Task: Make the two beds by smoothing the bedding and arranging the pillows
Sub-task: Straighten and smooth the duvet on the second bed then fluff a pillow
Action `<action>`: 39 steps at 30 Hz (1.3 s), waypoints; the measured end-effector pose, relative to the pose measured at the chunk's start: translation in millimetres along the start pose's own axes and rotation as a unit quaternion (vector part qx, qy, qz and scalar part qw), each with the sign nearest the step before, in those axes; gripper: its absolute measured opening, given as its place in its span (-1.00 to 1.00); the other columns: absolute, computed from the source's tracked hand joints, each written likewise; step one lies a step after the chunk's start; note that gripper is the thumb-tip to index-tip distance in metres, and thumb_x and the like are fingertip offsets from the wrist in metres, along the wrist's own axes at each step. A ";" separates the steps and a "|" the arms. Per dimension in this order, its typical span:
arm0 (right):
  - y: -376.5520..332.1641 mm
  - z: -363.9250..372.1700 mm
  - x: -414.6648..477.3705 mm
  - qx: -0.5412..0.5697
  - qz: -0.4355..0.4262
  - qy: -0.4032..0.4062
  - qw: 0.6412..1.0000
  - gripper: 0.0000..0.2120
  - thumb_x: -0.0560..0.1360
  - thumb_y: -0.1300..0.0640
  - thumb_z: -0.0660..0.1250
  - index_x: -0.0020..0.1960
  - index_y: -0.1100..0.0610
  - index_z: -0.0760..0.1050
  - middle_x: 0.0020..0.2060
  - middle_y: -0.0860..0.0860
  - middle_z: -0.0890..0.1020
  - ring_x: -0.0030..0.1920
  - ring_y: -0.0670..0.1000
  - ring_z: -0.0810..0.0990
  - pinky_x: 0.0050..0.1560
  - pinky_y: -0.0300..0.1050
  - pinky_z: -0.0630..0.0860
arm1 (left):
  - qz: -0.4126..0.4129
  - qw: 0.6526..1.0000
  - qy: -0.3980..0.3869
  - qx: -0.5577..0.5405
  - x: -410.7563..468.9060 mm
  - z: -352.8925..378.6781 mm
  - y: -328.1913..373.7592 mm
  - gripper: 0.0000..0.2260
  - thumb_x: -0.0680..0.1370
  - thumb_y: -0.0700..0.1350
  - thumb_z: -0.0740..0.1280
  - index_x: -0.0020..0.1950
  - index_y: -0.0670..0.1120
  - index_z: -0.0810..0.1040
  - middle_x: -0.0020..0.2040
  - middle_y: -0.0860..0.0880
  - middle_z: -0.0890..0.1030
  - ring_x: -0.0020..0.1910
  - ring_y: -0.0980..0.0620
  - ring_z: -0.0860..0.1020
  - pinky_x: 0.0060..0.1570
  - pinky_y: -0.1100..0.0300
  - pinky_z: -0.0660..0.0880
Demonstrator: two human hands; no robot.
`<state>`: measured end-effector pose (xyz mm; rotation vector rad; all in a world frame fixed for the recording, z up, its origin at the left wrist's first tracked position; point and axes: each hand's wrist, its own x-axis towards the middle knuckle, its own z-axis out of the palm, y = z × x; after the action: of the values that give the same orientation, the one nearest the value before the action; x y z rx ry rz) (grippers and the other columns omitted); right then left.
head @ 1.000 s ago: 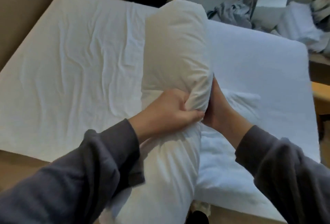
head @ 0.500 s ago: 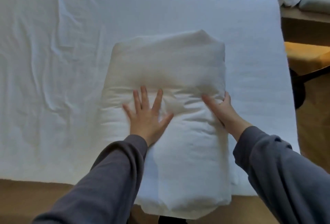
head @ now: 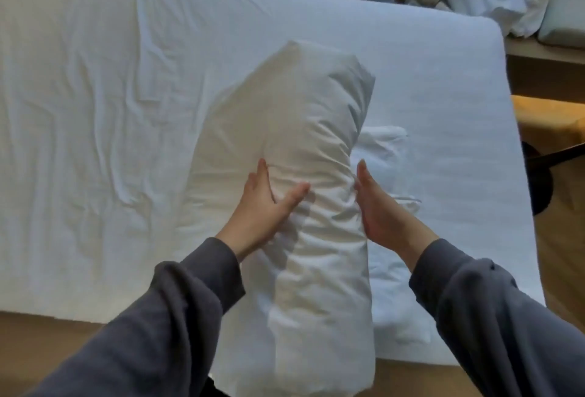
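Your left hand (head: 264, 203) and right hand (head: 375, 206) press open-palmed against either side of the soft white pillow (head: 304, 181), squeezing its crumpled cotton into a long roll on the bed (head: 95, 111). Half a second ago it lay flat under your spread palms; now it bulges upright, and wrinkled white sheet shows around it.

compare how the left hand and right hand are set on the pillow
The left hand lies on the pillow's left flank with its thumb spread onto the upper face; the right hand stands edge-on against the right side, fingers straight and together. The left hand's back faces the camera, while the right shows its thumb side. Both press the pillow's middle, pinching it narrow, from grey sleeves.
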<state>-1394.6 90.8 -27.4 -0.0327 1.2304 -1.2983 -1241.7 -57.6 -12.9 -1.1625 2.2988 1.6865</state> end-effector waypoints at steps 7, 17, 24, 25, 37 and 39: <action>8.0 179.5 71.7 -0.058 -0.024 -0.052 0.997 -0.46 0.36 -0.47 0.11 0.15 -0.22 0.58 0.16 -0.31 0.58 0.28 0.06 0.52 0.23 0.19 0.49 | -0.039 0.996 0.050 -0.064 -29.8 -175.1 -21.3 -0.18 0.31 0.29 0.47 0.42 -0.07 0.27 0.27 0.09 0.47 0.22 0.18 0.48 0.21 0.32 0.44; 101.1 398.7 253.6 -0.428 -0.160 0.088 0.885 -0.57 0.62 -0.07 0.15 0.45 0.01 0.33 0.43 0.03 0.38 0.45 0.07 0.31 0.44 0.04 0.25 | -0.155 0.936 0.201 0.244 20.1 -425.7 -244.1 -0.55 0.56 -0.01 0.28 0.41 -0.09 0.27 0.30 -0.19 0.39 0.30 -0.24 0.39 0.19 -0.02 0.36; 185.9 412.9 360.4 -0.767 -0.200 0.135 0.595 -0.42 0.61 -0.16 -0.04 0.58 -0.10 -0.08 0.59 0.03 -0.13 0.57 0.15 -0.21 0.42 0.38 -0.25 | -0.159 0.890 0.023 0.427 28.4 -352.3 -413.8 -0.35 0.55 0.35 -0.20 0.52 0.12 -0.40 0.52 -0.10 -0.44 0.52 -0.20 -0.35 0.43 -0.32 -0.21; 188.2 409.4 373.9 -0.788 -0.203 0.146 0.563 -0.42 0.60 -0.19 -0.07 0.58 -0.12 -0.08 0.59 0.03 -0.13 0.57 0.16 -0.21 0.38 0.44 -0.28 | -0.122 0.890 0.037 0.437 27.3 -342.3 -422.2 -0.34 0.52 0.35 -0.28 0.51 0.10 -0.42 0.52 -0.11 -0.44 0.51 -0.19 -0.37 0.42 -0.32 -0.26; 169.6 334.8 367.2 -0.785 -0.109 0.233 0.563 -0.36 0.59 -0.24 -0.04 0.57 -0.16 -0.23 0.57 0.04 -0.25 0.55 0.22 -0.22 0.35 0.52 -0.08 | 0.007 0.888 0.088 0.450 53.8 -321.7 -390.5 -0.35 0.56 0.29 -0.18 0.59 0.03 -0.15 0.59 -0.11 -0.23 0.55 -0.17 -0.25 0.42 -0.34 -0.19; 179.4 301.0 350.5 -0.777 -0.002 0.240 0.582 -0.35 0.59 -0.28 -0.07 0.57 -0.12 -0.23 0.58 0.09 -0.18 0.55 0.26 -0.10 0.38 0.45 0.01 | 0.007 0.881 0.035 0.471 54.7 -289.2 -392.1 -0.34 0.56 0.26 -0.14 0.59 -0.04 0.05 0.60 -0.17 -0.08 0.57 -0.21 -0.10 0.41 -0.38 -0.06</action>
<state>-1139.0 -275.8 -241.5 -0.9920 2.4906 0.2280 -940.5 -375.1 -233.9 -0.9397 2.6036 0.3343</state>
